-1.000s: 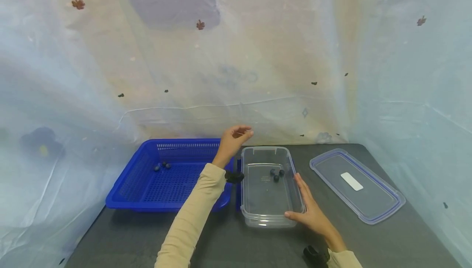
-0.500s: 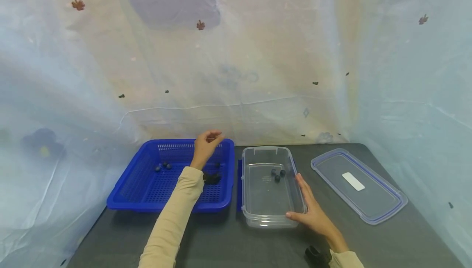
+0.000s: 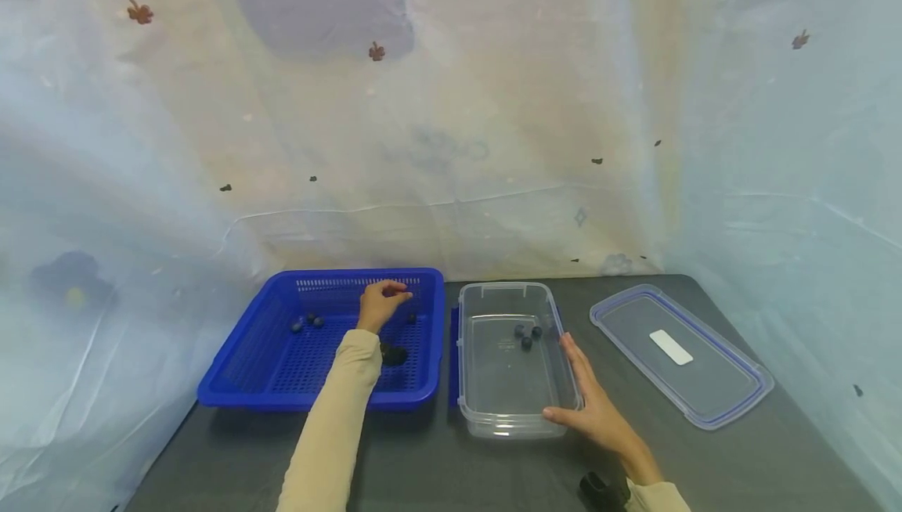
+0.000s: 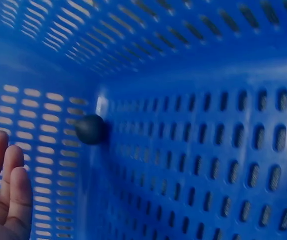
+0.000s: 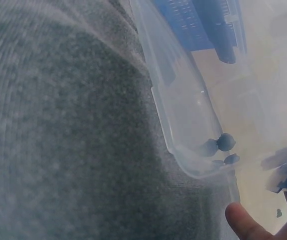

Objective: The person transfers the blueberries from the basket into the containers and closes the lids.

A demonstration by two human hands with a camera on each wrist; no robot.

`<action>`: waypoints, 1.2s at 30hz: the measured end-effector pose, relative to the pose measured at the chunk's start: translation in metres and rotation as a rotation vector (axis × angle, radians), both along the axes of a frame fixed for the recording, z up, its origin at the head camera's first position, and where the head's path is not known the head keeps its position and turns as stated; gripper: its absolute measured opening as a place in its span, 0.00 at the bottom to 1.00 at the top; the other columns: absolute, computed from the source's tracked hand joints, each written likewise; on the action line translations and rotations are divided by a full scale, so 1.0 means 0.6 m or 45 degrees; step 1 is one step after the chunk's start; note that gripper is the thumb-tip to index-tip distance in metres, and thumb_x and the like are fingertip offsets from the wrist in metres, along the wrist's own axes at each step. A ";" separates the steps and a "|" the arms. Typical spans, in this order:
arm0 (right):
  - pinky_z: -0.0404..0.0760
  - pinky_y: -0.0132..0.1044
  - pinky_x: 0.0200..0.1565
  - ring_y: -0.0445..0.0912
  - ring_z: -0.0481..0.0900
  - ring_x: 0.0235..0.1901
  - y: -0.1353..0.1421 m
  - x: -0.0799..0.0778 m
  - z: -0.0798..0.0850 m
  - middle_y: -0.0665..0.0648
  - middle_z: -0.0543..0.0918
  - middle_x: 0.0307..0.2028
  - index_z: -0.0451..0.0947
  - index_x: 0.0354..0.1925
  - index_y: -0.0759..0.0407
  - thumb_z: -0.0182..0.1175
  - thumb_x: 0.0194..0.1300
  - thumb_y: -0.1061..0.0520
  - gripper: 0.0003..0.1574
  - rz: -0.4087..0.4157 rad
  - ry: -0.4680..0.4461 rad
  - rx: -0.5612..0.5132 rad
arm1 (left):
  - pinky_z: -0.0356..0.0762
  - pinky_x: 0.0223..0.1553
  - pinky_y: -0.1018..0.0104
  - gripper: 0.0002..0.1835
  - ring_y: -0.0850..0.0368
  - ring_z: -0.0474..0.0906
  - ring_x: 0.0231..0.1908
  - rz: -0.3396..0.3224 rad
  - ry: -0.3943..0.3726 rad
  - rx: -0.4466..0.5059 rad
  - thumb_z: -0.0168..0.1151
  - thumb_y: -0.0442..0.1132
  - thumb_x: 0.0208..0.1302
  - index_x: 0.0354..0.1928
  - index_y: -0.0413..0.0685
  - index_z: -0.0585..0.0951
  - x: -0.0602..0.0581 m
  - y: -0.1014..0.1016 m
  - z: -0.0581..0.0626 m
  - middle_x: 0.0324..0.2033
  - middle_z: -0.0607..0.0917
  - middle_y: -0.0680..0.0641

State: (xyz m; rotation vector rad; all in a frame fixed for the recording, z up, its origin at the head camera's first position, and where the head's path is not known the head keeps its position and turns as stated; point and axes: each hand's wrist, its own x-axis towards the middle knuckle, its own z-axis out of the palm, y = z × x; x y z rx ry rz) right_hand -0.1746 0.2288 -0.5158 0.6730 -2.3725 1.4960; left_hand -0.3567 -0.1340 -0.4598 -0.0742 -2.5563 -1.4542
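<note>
My left hand is over the blue plastic basket, its fingers loosely bent with nothing visible between them. Close to its right, a small dark round ball lies in the basket; the left wrist view shows this ball by a corner, apart from the fingers. Several more dark balls sit toward the basket's left. My right hand rests against the right side of a clear plastic container, fingers straight along the wall and thumb at the near corner. Three dark balls are in the container.
A clear lid with a blue seal and white label lies on the dark table, right of the container. A blue strip shows along the container's left side. A patterned plastic sheet hangs behind and around the table.
My left hand has moved left from beside the container to over the basket, then lowered toward the ball on its right side. My right hand has stayed at the container.
</note>
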 end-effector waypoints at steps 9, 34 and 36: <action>0.43 0.74 0.57 0.63 0.38 0.71 -0.002 0.000 0.003 0.62 0.41 0.75 0.41 0.76 0.64 0.75 0.44 0.58 0.71 -0.003 -0.018 -0.012 | 0.75 0.48 0.49 0.12 0.41 0.80 0.44 -0.030 -0.117 -0.170 0.72 0.32 0.54 0.40 0.35 0.85 -0.009 -0.004 -0.026 0.38 0.86 0.39; 0.41 0.76 0.56 0.67 0.37 0.70 -0.003 0.003 0.002 0.57 0.39 0.75 0.40 0.76 0.61 0.74 0.45 0.59 0.71 0.027 -0.015 -0.041 | 0.76 0.42 0.51 0.08 0.43 0.78 0.36 -0.058 -0.125 -0.473 0.74 0.30 0.46 0.26 0.37 0.82 -0.008 0.016 -0.037 0.25 0.82 0.45; 0.41 0.76 0.56 0.67 0.37 0.70 -0.002 0.002 0.001 0.57 0.39 0.75 0.40 0.76 0.61 0.74 0.45 0.59 0.71 0.029 -0.014 -0.040 | 0.76 0.42 0.51 0.08 0.43 0.78 0.34 -0.057 -0.099 -0.470 0.74 0.30 0.45 0.25 0.38 0.81 -0.009 0.016 -0.036 0.24 0.82 0.46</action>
